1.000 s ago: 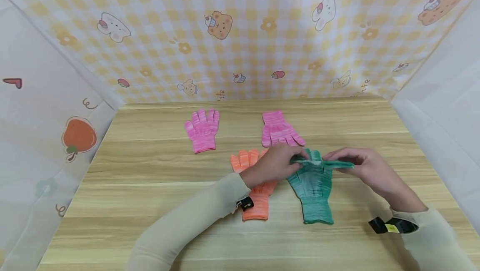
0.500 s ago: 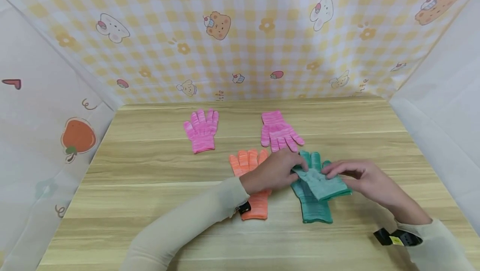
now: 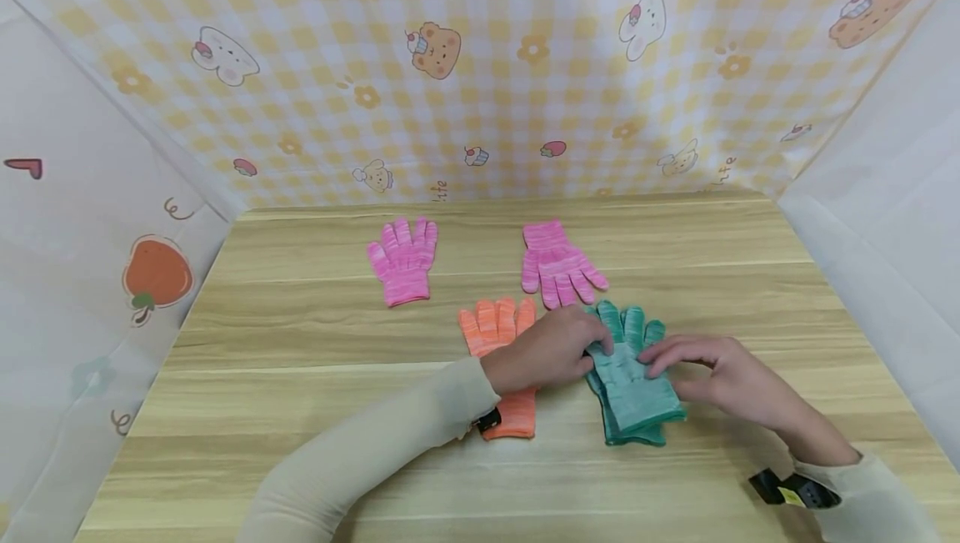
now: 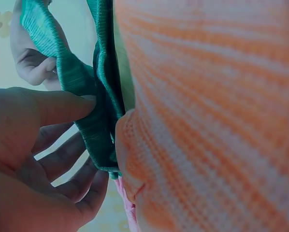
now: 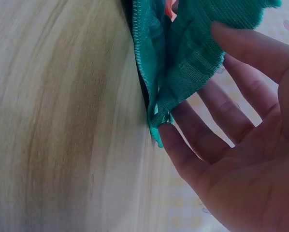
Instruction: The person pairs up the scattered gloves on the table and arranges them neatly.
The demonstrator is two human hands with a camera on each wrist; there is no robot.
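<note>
Two green knit gloves overlap on the table at right of centre in the head view. The upper glove slants slightly, its cuff raised a little. Below it, the cuff of the lower glove peeks out. My left hand pinches the upper glove's left edge, thumb on one face and fingers behind, as the left wrist view shows. On the opposite side, my right hand holds the right edge between thumb and fingers. An orange glove lies partly hidden under my left hand and forearm.
Two pink gloves lie farther back: the left pink glove with fingers pointing away, the right pink glove with fingers toward me. The wooden table ends at a checked cloth behind. White cloth walls stand at both sides.
The upper green glove, first held up edge-on, has swung down toward me and now covers most of the lower one. Both hands have lowered with it, the right also shifting slightly nearer.
</note>
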